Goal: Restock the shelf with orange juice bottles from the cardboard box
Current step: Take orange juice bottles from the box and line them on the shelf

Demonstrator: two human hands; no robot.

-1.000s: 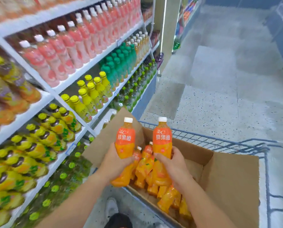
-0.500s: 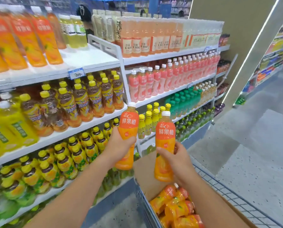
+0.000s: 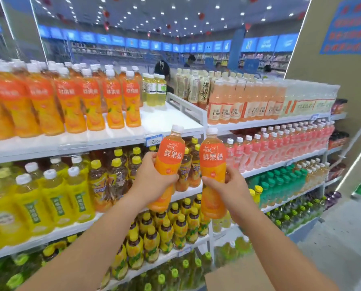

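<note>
Glossy plastic orange juice bottles (image 3: 170,156), smooth white shelf (image 3: 171,118).

— Where is the camera?
— On the person's head. It looks forward at the shelf (image 3: 171,120), at an angle, so the rows run away to the right.
— Is it near?
— Yes. The left hand (image 3: 154,177) and the right hand (image 3: 230,183) are close before it, in the middle.

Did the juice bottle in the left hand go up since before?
Yes. The left hand has lifted its orange juice bottle upward: its cap was below the blue price tag before, and now it reaches just above it.
</note>
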